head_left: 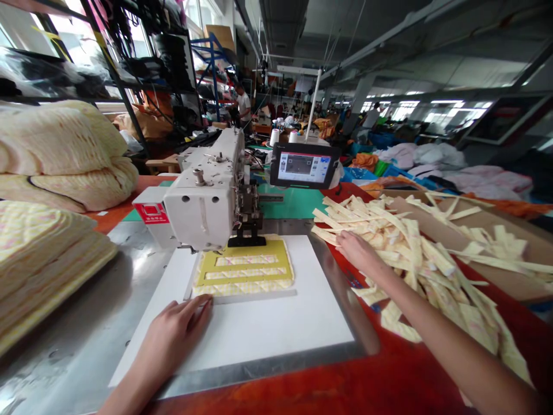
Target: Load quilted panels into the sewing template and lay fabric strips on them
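My left hand [179,328] rests palm down on a white board [268,331], fingers loosely bent and slightly apart. Its fingertips are at the near left corner of a quilted yellow fabric piece [250,287], and I see nothing held in them. Over that piece lies a yellow slotted template [244,265], its far edge beneath the presser foot [246,241] of a white sewing machine [203,202]. On the right, my right hand [354,248] pinches the end of a pale yellow fabric strip [325,235] at the edge of a heap of strips [397,236].
A control screen [303,166] stands behind the machine. Stacked quilted pieces [38,265] and a bulky fabric bundle [60,155] are on the left. A cardboard box [496,253] with more strips lies at right. People work in the background.
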Demonstrator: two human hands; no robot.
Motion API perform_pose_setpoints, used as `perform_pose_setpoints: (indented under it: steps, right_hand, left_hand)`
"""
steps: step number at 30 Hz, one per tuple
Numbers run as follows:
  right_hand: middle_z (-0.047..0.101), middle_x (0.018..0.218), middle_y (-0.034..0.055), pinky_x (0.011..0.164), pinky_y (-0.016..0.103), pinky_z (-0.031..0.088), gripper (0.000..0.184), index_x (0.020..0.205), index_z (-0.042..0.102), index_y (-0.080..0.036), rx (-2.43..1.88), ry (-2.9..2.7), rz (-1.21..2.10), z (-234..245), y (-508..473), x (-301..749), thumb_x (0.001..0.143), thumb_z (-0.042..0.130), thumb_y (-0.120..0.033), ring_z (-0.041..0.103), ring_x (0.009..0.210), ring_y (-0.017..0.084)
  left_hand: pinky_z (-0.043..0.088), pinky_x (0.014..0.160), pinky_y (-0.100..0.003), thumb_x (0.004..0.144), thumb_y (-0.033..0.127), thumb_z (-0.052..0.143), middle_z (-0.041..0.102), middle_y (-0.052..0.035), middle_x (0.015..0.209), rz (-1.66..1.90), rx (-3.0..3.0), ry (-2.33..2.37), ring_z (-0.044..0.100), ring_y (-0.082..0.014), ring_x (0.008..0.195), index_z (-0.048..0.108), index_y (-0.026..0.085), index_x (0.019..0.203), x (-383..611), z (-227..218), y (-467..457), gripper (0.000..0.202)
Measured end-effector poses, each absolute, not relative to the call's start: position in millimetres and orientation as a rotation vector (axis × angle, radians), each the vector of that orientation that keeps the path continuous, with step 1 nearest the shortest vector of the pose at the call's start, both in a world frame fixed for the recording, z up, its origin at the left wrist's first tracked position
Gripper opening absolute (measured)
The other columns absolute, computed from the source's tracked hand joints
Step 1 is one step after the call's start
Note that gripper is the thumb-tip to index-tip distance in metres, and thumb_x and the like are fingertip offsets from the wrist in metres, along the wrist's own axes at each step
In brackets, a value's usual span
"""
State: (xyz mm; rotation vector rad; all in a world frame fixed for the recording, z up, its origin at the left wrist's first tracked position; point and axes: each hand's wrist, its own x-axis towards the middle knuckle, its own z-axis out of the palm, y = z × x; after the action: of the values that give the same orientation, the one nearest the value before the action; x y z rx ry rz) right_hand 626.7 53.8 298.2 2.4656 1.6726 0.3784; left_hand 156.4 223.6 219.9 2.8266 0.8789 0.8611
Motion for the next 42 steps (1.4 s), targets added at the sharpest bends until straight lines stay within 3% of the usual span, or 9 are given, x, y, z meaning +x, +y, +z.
perform_pose_setpoints:
  steps: [6, 10, 14, 17, 21, 27, 34, 38, 42]
  right_hand:
    - [0.065, 0.109, 0.0176, 0.091, 0.023, 0.044, 0.038, 0.112, 0.066, -0.006, 2.560, 1.510, 0.288, 290.7, 57.2, 620.3, 0.091, 0.034, -0.005, 0.063, 0.097, 0.015]
    - [0.066, 0.098, 0.0154, 0.085, 0.024, 0.045, 0.042, 0.125, 0.059, -0.012, 2.643, 1.421, 0.195, 289.7, 60.2, 611.9, 0.096, 0.029, -0.013, 0.064, 0.084, 0.015]
    - [0.063, 0.112, 0.0149, 0.092, 0.027, 0.045, 0.038, 0.120, 0.059, -0.015, 2.715, 1.448, 0.092, 287.6, 59.9, 603.3, 0.099, 0.030, -0.028, 0.062, 0.094, 0.015]
    - [0.056, 0.127, 0.0131, 0.099, 0.026, 0.043, 0.035, 0.099, 0.062, -0.012, 2.743, 1.550, -0.034, 290.9, 61.1, 600.8, 0.096, 0.034, -0.033, 0.058, 0.105, 0.014]
    - [0.060, 0.099, 0.0054, 0.084, 0.016, 0.041, 0.034, 0.078, 0.056, -0.011, 2.732, 1.689, -0.311, 304.8, 64.2, 602.9, 0.092, 0.037, -0.035, 0.054, 0.092, 0.008]
    - [0.060, 0.077, 0.0018, 0.064, 0.014, 0.025, 0.028, 0.077, 0.056, -0.010, 2.843, 1.614, -0.408, 317.9, 58.4, 611.5, 0.086, 0.046, -0.034, 0.045, 0.067, 0.003]
    - [0.065, 0.100, 0.0060, 0.070, 0.014, 0.029, 0.031, 0.105, 0.058, -0.012, 2.908, 1.583, -0.294, 295.2, 84.4, 593.2, 0.085, 0.060, -0.035, 0.054, 0.080, 0.006]
    - [0.062, 0.110, 0.0112, 0.080, 0.017, 0.034, 0.022, 0.104, 0.058, -0.009, 2.909, 1.613, -0.152, 278.1, 110.3, 579.7, 0.093, 0.047, -0.024, 0.056, 0.096, 0.010]
    - [0.060, 0.116, 0.0153, 0.086, 0.018, 0.038, 0.035, 0.111, 0.059, -0.006, 2.888, 1.597, -0.113, 267.4, 117.5, 581.7, 0.090, 0.032, -0.006, 0.056, 0.100, 0.011]
  left_hand:
    - [0.047, 0.056, -0.025, 0.104, 0.043, 0.048, 0.072, 0.0002, 0.072, 0.865, 2.826, 0.865, 0.066, -0.0174, 0.061, 0.072, 0.026, 0.113, 155.1, 219.9, 222.4, 0.031]
    - [0.048, 0.056, -0.025, 0.104, 0.044, 0.048, 0.073, 0.0000, 0.072, 0.864, 2.815, 0.860, 0.065, -0.0167, 0.060, 0.072, 0.026, 0.113, 156.2, 222.7, 222.6, 0.032]
    - [0.049, 0.055, -0.025, 0.103, 0.042, 0.049, 0.074, 0.0009, 0.073, 0.908, 2.818, 0.813, 0.066, -0.0158, 0.058, 0.073, 0.024, 0.109, 157.7, 226.0, 223.5, 0.031]
    - [0.049, 0.055, -0.025, 0.103, 0.040, 0.050, 0.075, 0.0018, 0.074, 0.890, 2.813, 0.817, 0.066, -0.0162, 0.059, 0.073, 0.025, 0.109, 158.0, 226.7, 223.8, 0.028]
    - [0.049, 0.056, -0.025, 0.102, 0.040, 0.051, 0.073, 0.0022, 0.072, 0.869, 2.798, 0.831, 0.066, -0.0173, 0.060, 0.072, 0.026, 0.111, 158.0, 225.0, 223.9, 0.027]
    - [0.048, 0.053, -0.026, 0.103, 0.040, 0.050, 0.072, 0.0025, 0.068, 0.913, 2.786, 0.820, 0.066, -0.0170, 0.058, 0.073, 0.025, 0.108, 158.7, 226.5, 223.1, 0.028]
    - [0.048, 0.057, -0.026, 0.103, 0.041, 0.050, 0.074, 0.0022, 0.070, 0.873, 2.782, 0.817, 0.066, -0.0183, 0.060, 0.072, 0.026, 0.110, 158.2, 225.6, 222.8, 0.028]
    - [0.047, 0.057, -0.026, 0.103, 0.040, 0.050, 0.075, 0.0020, 0.073, 0.862, 2.785, 0.837, 0.065, -0.0187, 0.060, 0.072, 0.027, 0.111, 157.4, 224.2, 222.7, 0.027]
    - [0.048, 0.058, -0.026, 0.103, 0.040, 0.049, 0.075, 0.0016, 0.073, 0.819, 2.792, 0.834, 0.064, -0.0184, 0.060, 0.071, 0.027, 0.113, 156.4, 226.3, 221.4, 0.027]
